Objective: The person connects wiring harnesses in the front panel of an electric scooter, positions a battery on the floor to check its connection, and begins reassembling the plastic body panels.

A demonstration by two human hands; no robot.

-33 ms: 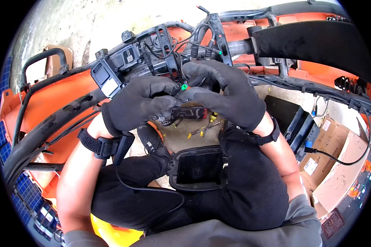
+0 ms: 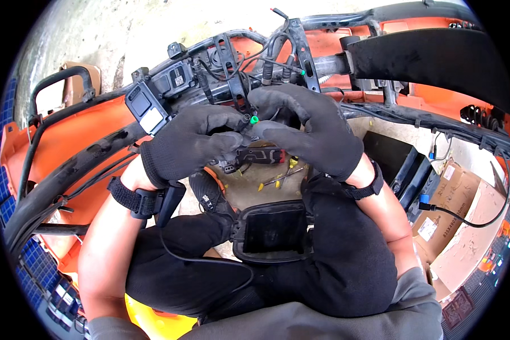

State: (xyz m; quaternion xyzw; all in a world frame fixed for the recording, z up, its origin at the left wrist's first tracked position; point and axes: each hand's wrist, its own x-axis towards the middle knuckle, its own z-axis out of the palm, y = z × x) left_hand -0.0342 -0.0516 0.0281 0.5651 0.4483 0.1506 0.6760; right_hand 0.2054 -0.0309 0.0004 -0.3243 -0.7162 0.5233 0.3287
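Both hands wear black knit gloves and meet in front of the kart-like frame. My left hand (image 2: 195, 136) is closed, thumb and forefinger pinching a small black round cable connector (image 2: 246, 118). Right beside it sits a connector with a bright green end (image 2: 254, 120), at the fingertips of my right hand (image 2: 317, 122). That hand is curled, thumb and fingers pinched around the green-ended connector's dark body, which is mostly hidden by the glove. Whether the two connectors touch, I cannot tell. Black cables (image 2: 241, 102) run up from behind my fingers.
Black tubular frame (image 2: 68, 170) and orange body panels (image 2: 90, 133) surround me. Two control boxes (image 2: 147, 107) stand at the left. Below my hands lie a dark power tool (image 2: 260, 154) and a yellow-handled screwdriver (image 2: 292, 164). A black pouch (image 2: 272, 229) rests between my legs; a cardboard box (image 2: 450, 209) is at right.
My right hand has shifted very slightly to the left. The green connector end has moved a hair to the right; my left hand stays put.
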